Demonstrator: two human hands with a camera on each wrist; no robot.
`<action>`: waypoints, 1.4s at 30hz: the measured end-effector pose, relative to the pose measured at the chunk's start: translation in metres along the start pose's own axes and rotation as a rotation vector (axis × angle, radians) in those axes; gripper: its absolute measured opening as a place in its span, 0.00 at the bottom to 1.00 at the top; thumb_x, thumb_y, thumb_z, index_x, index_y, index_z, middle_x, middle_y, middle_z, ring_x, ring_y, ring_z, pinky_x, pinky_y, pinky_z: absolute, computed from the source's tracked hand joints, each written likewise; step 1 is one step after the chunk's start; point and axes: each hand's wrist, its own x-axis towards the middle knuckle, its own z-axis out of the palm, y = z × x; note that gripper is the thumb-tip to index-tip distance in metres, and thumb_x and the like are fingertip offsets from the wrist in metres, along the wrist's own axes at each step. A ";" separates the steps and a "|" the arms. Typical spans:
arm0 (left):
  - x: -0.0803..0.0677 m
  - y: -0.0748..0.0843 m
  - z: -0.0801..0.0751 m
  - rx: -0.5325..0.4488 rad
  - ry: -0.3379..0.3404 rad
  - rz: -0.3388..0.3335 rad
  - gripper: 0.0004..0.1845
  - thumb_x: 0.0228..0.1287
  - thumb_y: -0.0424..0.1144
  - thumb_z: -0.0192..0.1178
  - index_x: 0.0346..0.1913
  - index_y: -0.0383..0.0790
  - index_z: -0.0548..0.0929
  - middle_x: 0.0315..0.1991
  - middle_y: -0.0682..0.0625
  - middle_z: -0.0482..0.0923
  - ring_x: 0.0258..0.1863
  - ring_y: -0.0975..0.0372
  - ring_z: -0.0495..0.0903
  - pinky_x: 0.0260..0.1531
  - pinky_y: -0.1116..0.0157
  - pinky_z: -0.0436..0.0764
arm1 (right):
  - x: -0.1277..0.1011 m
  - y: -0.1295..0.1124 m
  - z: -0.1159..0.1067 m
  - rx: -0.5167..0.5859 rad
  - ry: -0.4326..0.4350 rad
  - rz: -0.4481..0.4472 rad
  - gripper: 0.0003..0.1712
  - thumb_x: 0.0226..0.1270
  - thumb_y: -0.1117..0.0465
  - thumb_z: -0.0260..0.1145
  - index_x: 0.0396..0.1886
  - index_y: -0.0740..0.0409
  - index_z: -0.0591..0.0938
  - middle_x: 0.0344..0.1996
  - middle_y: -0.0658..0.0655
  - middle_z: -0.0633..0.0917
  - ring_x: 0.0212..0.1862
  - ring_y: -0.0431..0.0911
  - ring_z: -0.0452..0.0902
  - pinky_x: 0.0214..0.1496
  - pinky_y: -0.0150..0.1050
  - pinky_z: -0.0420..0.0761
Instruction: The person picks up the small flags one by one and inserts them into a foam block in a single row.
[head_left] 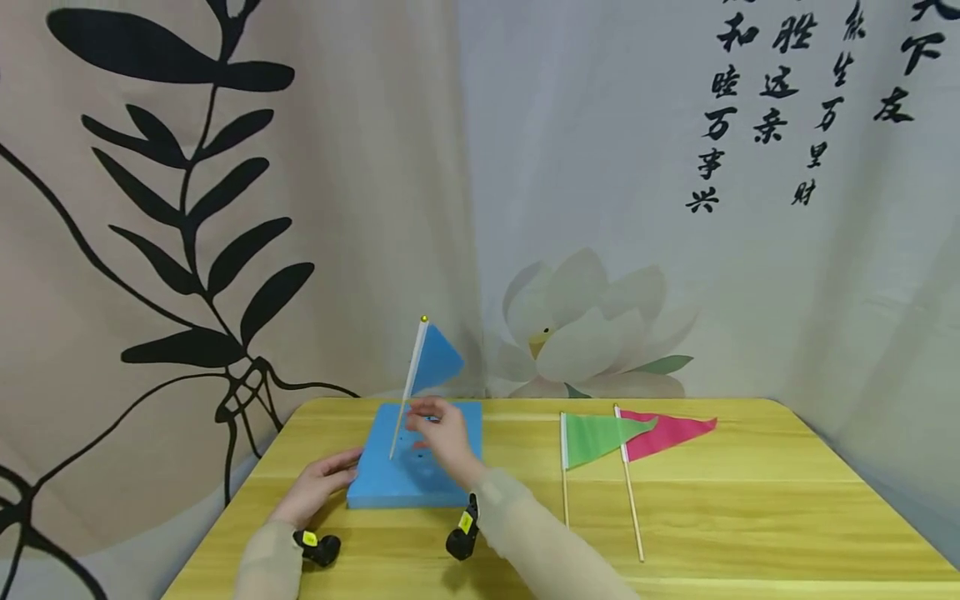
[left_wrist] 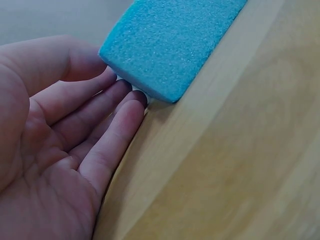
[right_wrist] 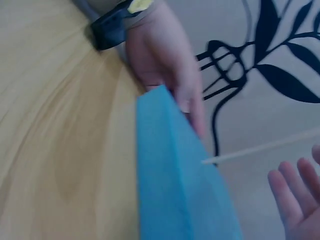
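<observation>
Blue foam (head_left: 417, 467) at lower centre holds a tilted flag (head_left: 435, 360). Left hand (head_left: 318, 483) touches its edge, fingers straight. Right hand (head_left: 444, 433), open, holds nothing beside the stick.

A blue foam block (head_left: 417, 468) lies on the yellow wooden table (head_left: 750, 517). A blue flag (head_left: 433, 360) stands tilted in it on a thin stick. The left hand (head_left: 321, 482) touches the block's left edge; the right hand (head_left: 444, 435) is at the stick. To the right lie a green flag (head_left: 596, 438) and a pink flag (head_left: 671, 432), overlapping.
</observation>
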 end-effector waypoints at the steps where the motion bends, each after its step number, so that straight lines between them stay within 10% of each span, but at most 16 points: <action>1: 0.000 -0.001 0.001 0.004 -0.002 -0.005 0.29 0.71 0.39 0.57 0.70 0.29 0.66 0.68 0.33 0.64 0.64 0.44 0.67 0.59 0.53 0.74 | -0.002 -0.002 -0.007 0.000 0.005 -0.002 0.11 0.67 0.64 0.64 0.48 0.61 0.82 0.42 0.61 0.84 0.42 0.53 0.84 0.36 0.48 0.86; 14: 0.001 -0.005 0.003 -0.001 -0.017 -0.010 0.30 0.72 0.39 0.56 0.71 0.28 0.63 0.69 0.32 0.61 0.66 0.43 0.65 0.59 0.52 0.73 | -0.049 -0.060 -0.134 -0.194 0.054 0.042 0.12 0.68 0.68 0.62 0.49 0.69 0.80 0.41 0.67 0.83 0.41 0.62 0.83 0.40 0.56 0.84; 23: -0.001 0.000 -0.002 0.039 -0.032 -0.036 0.32 0.72 0.42 0.55 0.72 0.29 0.62 0.70 0.32 0.59 0.67 0.42 0.62 0.60 0.52 0.72 | -0.064 -0.031 -0.202 -0.355 0.053 0.232 0.15 0.65 0.61 0.67 0.45 0.68 0.81 0.35 0.57 0.84 0.35 0.57 0.83 0.36 0.52 0.85; 42: 0.002 0.003 -0.002 0.035 -0.055 -0.024 0.31 0.73 0.41 0.54 0.72 0.28 0.61 0.70 0.33 0.60 0.67 0.44 0.63 0.59 0.55 0.74 | -0.097 -0.010 -0.222 -0.602 -0.110 0.410 0.15 0.57 0.56 0.73 0.21 0.63 0.82 0.17 0.55 0.81 0.16 0.42 0.74 0.18 0.36 0.81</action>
